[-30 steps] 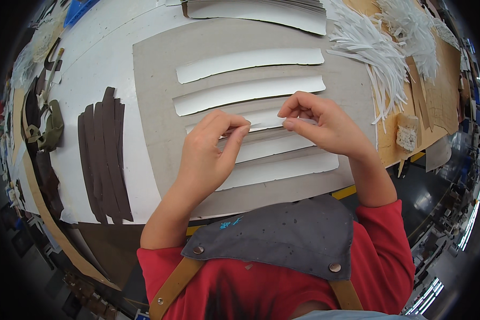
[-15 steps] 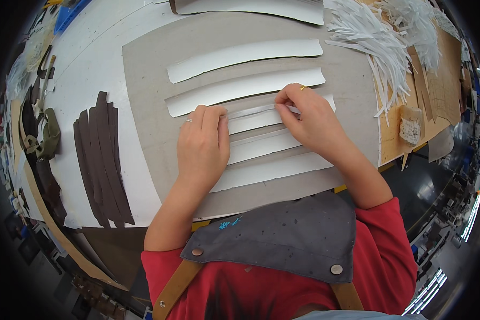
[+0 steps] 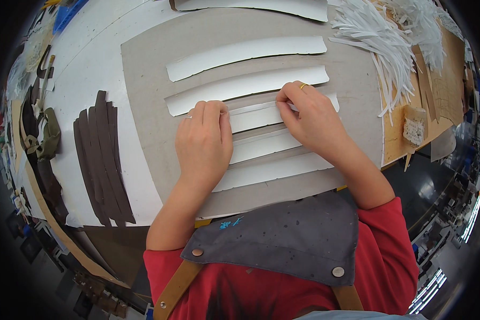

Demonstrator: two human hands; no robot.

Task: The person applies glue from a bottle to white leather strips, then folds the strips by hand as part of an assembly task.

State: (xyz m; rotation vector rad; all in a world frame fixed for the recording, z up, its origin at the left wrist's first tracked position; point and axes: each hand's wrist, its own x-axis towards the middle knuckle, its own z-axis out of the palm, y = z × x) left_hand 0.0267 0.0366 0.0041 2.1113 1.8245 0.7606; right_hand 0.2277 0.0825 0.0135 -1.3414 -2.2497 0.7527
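Observation:
A narrow white strip [image 3: 254, 108] runs between my two hands, along the far edge of a wide white curved piece [image 3: 257, 120]. My left hand [image 3: 204, 140] is closed, its fingertips pinching or pressing at the strip's left end. At the other end my right hand [image 3: 313, 116] pinches the strip between thumb and forefinger. Both hands cover parts of the wide piece. Two similar white pieces lie beyond it, one at the far side [image 3: 245, 56] and one closer [image 3: 248, 88]. Nearer to me are two more, a middle one [image 3: 266, 146] and the nearest [image 3: 274, 172].
The pieces lie on a grey board [image 3: 144, 69] on a white table [image 3: 98, 58]. Dark brown strips [image 3: 102, 160] are stacked at left. A bundle of thin white strips [image 3: 370, 37] and a small container with whitish bits [image 3: 414, 128] are at right.
The narrow strip now lies flatter along the wide piece's far edge; its end no longer sticks out past my right thumb. Both hands have barely shifted, and the view has moved slightly.

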